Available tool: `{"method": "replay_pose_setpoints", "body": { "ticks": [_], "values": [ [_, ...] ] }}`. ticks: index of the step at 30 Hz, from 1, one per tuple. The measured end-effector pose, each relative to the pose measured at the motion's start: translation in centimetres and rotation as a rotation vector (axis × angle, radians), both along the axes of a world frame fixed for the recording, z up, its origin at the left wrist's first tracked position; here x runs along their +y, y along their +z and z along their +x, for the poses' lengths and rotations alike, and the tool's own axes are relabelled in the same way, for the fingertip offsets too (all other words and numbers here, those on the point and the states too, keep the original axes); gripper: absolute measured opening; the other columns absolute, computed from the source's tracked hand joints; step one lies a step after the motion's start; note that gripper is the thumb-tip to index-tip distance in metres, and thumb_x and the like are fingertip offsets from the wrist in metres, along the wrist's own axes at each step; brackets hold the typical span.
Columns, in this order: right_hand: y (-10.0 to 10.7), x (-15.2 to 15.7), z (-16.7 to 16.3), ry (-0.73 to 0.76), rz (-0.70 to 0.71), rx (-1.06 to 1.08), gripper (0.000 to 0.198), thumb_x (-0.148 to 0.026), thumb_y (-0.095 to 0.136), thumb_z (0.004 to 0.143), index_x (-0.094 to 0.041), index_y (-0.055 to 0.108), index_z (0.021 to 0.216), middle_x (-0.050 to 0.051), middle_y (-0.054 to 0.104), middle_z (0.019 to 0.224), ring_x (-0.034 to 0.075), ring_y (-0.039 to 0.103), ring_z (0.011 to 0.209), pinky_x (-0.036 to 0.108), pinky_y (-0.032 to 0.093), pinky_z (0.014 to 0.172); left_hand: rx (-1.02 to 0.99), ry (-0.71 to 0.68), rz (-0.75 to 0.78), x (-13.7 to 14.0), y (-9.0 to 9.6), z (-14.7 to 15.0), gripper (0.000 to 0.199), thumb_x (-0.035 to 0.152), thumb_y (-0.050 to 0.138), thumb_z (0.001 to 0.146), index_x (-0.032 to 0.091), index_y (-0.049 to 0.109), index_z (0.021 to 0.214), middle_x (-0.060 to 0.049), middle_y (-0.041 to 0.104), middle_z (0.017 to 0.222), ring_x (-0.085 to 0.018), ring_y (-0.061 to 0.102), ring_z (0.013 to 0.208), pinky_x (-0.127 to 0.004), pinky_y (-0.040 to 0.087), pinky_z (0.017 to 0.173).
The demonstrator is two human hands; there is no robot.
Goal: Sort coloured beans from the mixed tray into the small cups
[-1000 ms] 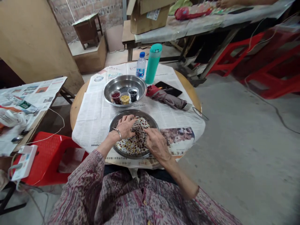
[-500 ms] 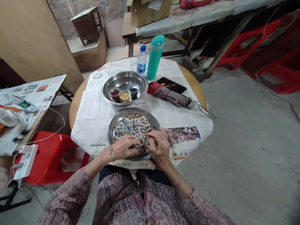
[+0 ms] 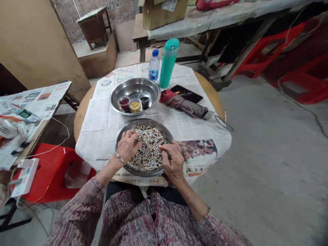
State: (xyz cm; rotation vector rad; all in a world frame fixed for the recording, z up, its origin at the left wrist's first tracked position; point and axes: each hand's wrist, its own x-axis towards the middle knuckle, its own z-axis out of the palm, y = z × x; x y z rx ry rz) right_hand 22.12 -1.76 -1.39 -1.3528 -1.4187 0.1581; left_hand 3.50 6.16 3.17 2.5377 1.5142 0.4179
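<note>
A shallow steel basin [image 3: 167, 131] holds a mix of white, yellow, dark red and black grains and beans [image 3: 147, 153]. At its left side my left hand [image 3: 127, 146], with a bracelet at the wrist, rests over the mix, thumb apart from the curved fingers. My right hand [image 3: 174, 160] lies across the right rim, its fingers closed in near the mix; what they hold is hidden. Behind stands a larger steel basin [image 3: 153, 87] containing a cup of red beans [image 3: 124, 104], a cup of yellow beans [image 3: 135, 106] and a cup of black beans [image 3: 145, 100].
Newspaper [image 3: 97, 126] covers the round table. A water bottle [image 3: 154, 66], a teal flask [image 3: 169, 63], a dark phone or tablet [image 3: 188, 94] and a folded umbrella [image 3: 187, 105] stand or lie behind. A red stool [image 3: 53, 171] with a power strip [image 3: 25, 177] is at left.
My left hand has moved from the near part of the mix to the basin's left side, and its fingers have spread. The grains look more evenly spread. My right hand has barely moved.
</note>
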Motion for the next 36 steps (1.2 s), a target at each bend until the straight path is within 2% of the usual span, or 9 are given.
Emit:
{"method": "replay_pose_setpoints", "body": {
  "ticks": [3, 6, 9, 13, 20, 26, 31, 34, 36],
  "values": [
    [-0.1, 0.0, 0.0, -0.001, -0.021, 0.002, 0.021, -0.015, 0.046, 0.088, -0.024, 0.065, 0.085, 0.001, 0.070, 0.083, 0.017, 0.065, 0.080, 0.045, 0.041, 0.103, 0.076, 0.108, -0.052, 0.4, 0.4, 0.1, 0.063, 0.047, 0.075, 0.076, 0.019, 0.053, 0.128, -0.013, 0.049, 0.128, -0.032, 0.048, 0.117, -0.047, 0.047, 0.100],
    [-0.3, 0.1, -0.1, 0.005, -0.001, 0.010, 0.021, -0.014, 0.047, 0.088, -0.024, 0.065, 0.085, 0.000, 0.069, 0.080, 0.016, 0.064, 0.076, 0.046, 0.041, 0.104, 0.061, 0.071, -0.188, 1.1, 0.5, 1.8, 0.045, 0.030, 0.071, 0.082, 0.021, 0.057, 0.124, -0.010, 0.054, 0.119, -0.026, 0.055, 0.109, -0.040, 0.050, 0.097],
    [-0.4, 0.1, -0.1, -0.009, 0.010, 0.030, 0.021, -0.015, 0.046, 0.088, -0.024, 0.066, 0.087, 0.001, 0.069, 0.080, 0.016, 0.063, 0.077, 0.046, 0.042, 0.104, -0.044, -0.052, -0.257, 1.4, 0.2, 4.1, 0.028, 0.009, 0.055, 0.087, 0.021, 0.065, 0.111, -0.005, 0.059, 0.106, -0.018, 0.059, 0.100, -0.032, 0.048, 0.098],
    [-0.4, 0.0, -0.1, -0.041, 0.001, 0.050, 0.025, -0.018, 0.042, 0.091, -0.023, 0.065, 0.096, 0.004, 0.070, 0.088, 0.018, 0.063, 0.086, 0.047, 0.044, 0.103, -0.140, -0.273, -0.269, 0.3, -0.1, 5.6, 0.020, 0.019, 0.058, 0.090, 0.020, 0.064, 0.109, -0.005, 0.060, 0.103, -0.018, 0.058, 0.101, -0.031, 0.048, 0.096],
    [-0.5, 0.0, 0.0, -0.039, 0.000, 0.034, 0.024, -0.019, 0.041, 0.093, -0.023, 0.063, 0.101, 0.004, 0.068, 0.087, 0.018, 0.063, 0.087, 0.045, 0.044, 0.102, 0.042, -0.622, -0.275, -3.2, 0.7, 2.0, 0.015, 0.026, 0.061, 0.089, 0.021, 0.066, 0.103, -0.006, 0.058, 0.106, -0.019, 0.054, 0.102, -0.031, 0.046, 0.096],
    [-0.5, 0.1, -0.2, -0.039, -0.013, 0.036, 0.023, -0.020, 0.043, 0.092, -0.023, 0.065, 0.099, 0.003, 0.068, 0.086, 0.018, 0.062, 0.083, 0.046, 0.043, 0.103, 0.098, -0.453, -0.253, -1.8, 0.3, -1.3, 0.024, 0.010, 0.054, 0.088, 0.024, 0.065, 0.105, -0.005, 0.056, 0.109, -0.018, 0.053, 0.104, -0.031, 0.049, 0.094],
    [-0.6, 0.1, -0.2, -0.055, -0.020, 0.004, 0.021, -0.021, 0.043, 0.093, -0.023, 0.064, 0.099, 0.004, 0.069, 0.087, 0.019, 0.063, 0.085, 0.046, 0.045, 0.101, 0.074, -0.230, -0.137, 0.6, 0.4, 0.1, 0.033, 0.018, 0.055, 0.090, 0.023, 0.056, 0.122, -0.008, 0.050, 0.122, -0.022, 0.050, 0.111, -0.039, 0.047, 0.100],
    [-0.6, 0.1, -0.2, -0.052, 0.000, 0.000, 0.021, -0.020, 0.043, 0.093, -0.022, 0.063, 0.099, 0.005, 0.069, 0.089, 0.019, 0.063, 0.088, 0.045, 0.045, 0.101, 0.114, -0.299, -0.140, 0.7, 0.8, 2.6, 0.067, 0.042, 0.076, 0.074, 0.024, 0.048, 0.133, -0.011, 0.042, 0.136, -0.032, 0.044, 0.121, -0.048, 0.044, 0.102],
    [-0.5, 0.1, -0.2, -0.050, 0.003, 0.006, 0.021, -0.021, 0.043, 0.093, -0.022, 0.063, 0.099, 0.005, 0.069, 0.090, 0.019, 0.063, 0.089, 0.045, 0.044, 0.101, 0.141, -0.372, -0.180, 0.5, 0.9, 4.3, 0.063, 0.038, 0.077, 0.073, 0.024, 0.051, 0.129, -0.010, 0.044, 0.136, -0.032, 0.044, 0.120, -0.047, 0.045, 0.101]
  ]
}}
